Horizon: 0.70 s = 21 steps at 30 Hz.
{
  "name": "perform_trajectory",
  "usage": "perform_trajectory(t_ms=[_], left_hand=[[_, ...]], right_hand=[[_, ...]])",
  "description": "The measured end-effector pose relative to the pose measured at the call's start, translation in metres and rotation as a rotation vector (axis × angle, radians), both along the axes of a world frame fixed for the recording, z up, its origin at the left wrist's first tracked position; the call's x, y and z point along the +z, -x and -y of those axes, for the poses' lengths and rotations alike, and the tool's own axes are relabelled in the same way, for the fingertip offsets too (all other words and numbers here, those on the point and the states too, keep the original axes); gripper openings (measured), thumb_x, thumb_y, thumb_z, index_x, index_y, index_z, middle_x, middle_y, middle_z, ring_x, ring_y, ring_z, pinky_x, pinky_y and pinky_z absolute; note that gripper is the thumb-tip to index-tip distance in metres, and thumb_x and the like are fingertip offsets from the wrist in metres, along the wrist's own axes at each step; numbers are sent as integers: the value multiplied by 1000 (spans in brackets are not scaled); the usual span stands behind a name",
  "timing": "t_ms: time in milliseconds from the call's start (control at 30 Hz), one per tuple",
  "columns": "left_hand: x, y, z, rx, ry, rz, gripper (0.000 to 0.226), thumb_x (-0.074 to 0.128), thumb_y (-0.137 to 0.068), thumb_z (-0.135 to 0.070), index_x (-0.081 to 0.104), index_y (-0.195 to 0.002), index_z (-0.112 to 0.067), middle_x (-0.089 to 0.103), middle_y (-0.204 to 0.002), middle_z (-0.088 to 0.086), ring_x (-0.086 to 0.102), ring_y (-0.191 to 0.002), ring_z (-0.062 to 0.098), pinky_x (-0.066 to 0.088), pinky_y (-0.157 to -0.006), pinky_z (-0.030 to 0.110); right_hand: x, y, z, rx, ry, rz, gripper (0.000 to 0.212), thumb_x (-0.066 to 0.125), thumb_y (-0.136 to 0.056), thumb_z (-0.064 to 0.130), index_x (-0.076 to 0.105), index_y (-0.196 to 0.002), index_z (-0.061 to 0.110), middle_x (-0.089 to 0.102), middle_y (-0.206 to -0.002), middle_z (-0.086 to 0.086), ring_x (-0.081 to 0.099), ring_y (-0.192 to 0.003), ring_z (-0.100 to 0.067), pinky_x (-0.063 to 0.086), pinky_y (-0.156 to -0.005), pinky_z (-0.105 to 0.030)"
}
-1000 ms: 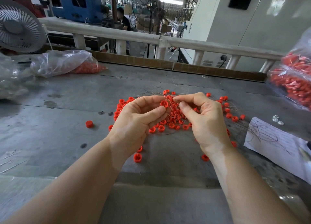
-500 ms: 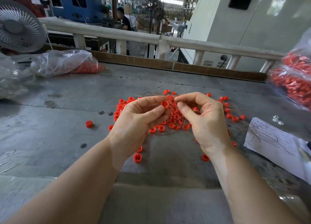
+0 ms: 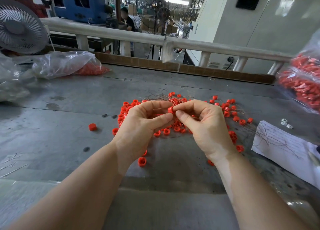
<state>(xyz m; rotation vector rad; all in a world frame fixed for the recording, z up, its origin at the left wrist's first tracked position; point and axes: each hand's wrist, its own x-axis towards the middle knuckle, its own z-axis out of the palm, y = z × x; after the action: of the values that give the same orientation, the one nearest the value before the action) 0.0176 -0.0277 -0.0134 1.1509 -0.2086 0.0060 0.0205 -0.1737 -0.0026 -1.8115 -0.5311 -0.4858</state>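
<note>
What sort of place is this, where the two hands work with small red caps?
Probably a factory floor. A big blue machine and a pedestal fan stand behind the railing, bags of red parts lie on the grey worktable, and the left hand and right hand pinch one red cap.

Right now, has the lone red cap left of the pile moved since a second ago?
No. The lone red cap lies just where it did, at the same gap up and right of the dark spot, which has not shifted in this view either.
</note>
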Motion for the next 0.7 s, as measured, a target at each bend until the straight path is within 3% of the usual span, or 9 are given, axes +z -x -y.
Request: perform_trajectory(t_ms=[167,333,467,567,700], left_hand=[[2,1,1,-44,52,-48,22,65,-65,-12,67,-87,-9,72,-77,1,68,-70,8,53,-63,16],[7,1,1,-74,236,-147,18,61,-69,-9,64,-86,-7,69,-69,3,68,-63,9,56,-63,19],[9,0,0,-123,388,-239,16,58,-68,-3,73,-75,-5,69,-70,8,69,-67,12,56,-61,19],[11,0,-2,-153,417,-272,19,58,-67,-2,76,-70,-7,70,-74,9,70,-69,13,56,-60,19],[12,1,-1,-153,449,-297,18,58,-68,-4,75,-68,-8,65,-65,8,69,-65,12,56,-56,18]], right_hand=[[-1,-1,-2,78,-113,-114,12,65,-77,15,71,-74,25,71,-73,9,63,-70,-1,46,-66,-15],[-1,-2,0,40,-144,-87,11,64,-77,16,71,-75,25,63,-60,15,53,-56,0,40,-61,-18],[-1,-2,2,13,-138,-58,14,66,-80,11,71,-78,24,67,-67,13,58,-66,-1,43,-69,-21],[0,-1,2,-3,-138,-47,17,67,-81,6,72,-80,23,71,-75,10,63,-76,-4,46,-76,-22],[1,-1,3,3,-146,-53,18,68,-81,6,72,-79,24,70,-74,10,62,-77,-5,47,-77,-24]])
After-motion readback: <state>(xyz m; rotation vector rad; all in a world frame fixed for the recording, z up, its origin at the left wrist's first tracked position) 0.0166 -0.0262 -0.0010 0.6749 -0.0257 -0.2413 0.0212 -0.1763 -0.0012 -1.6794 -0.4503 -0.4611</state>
